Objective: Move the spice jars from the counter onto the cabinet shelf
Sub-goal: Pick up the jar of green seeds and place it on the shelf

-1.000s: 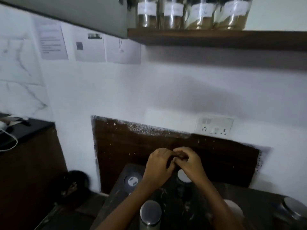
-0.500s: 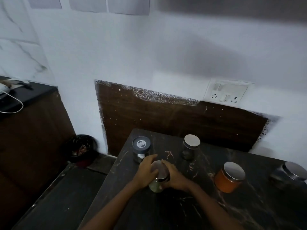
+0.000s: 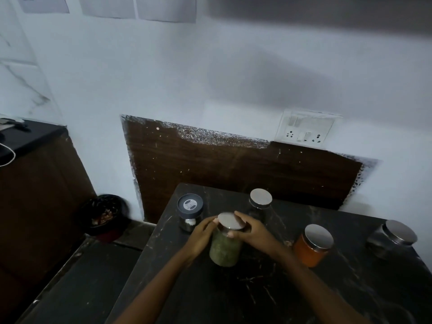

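Green jar | left hand, right hand: fingers curled round lid | risk: loose lid may drop jar onto bench

Head view, angled down, seemingly near counter

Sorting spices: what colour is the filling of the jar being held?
The held jar has a dull green filling; head view shows it.

Your counter is carrying, round the green jar: black-lidded jar 10 o'clock, steel-lidded jar 1, orange jar and dark jar 3.
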Demonstrator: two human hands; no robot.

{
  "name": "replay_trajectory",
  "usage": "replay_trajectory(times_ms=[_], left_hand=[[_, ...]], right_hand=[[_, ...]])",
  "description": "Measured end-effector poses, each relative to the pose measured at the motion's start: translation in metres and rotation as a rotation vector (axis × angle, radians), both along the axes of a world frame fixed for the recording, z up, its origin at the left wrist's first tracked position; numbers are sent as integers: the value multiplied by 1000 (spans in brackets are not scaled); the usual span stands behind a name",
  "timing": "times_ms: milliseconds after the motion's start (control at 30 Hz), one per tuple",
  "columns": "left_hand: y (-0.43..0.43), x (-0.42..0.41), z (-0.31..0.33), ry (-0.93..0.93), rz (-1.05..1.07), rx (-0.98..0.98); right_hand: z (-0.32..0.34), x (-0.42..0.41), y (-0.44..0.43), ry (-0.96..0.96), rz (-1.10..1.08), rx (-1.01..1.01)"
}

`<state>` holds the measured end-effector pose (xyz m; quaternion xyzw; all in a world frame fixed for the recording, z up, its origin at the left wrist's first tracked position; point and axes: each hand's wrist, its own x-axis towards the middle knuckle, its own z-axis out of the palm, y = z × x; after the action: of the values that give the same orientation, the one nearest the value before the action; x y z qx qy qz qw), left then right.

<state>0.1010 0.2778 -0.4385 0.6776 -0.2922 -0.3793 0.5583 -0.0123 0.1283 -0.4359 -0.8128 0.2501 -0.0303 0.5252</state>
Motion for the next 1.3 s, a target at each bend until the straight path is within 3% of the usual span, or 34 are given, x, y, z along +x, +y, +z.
replay_trajectory(times_ms=[333, 767, 900, 1167, 1300], left_hand=[[-35, -51, 37, 285, -134, -127], [-71, -101, 55, 370, -106, -214], [-76, -107, 58, 458, -95, -211], [-79, -114, 67, 877, -99, -214], [-80, -114, 69, 968, -164, -216]], right_hand=[[94, -53, -24, -170, -158, -17], [102, -94, -52, -252, -237, 6], [101, -98, -56, -281, -211, 111], [98, -97, -64, -462, -183, 481], [104, -94, -60, -530, -266, 440]])
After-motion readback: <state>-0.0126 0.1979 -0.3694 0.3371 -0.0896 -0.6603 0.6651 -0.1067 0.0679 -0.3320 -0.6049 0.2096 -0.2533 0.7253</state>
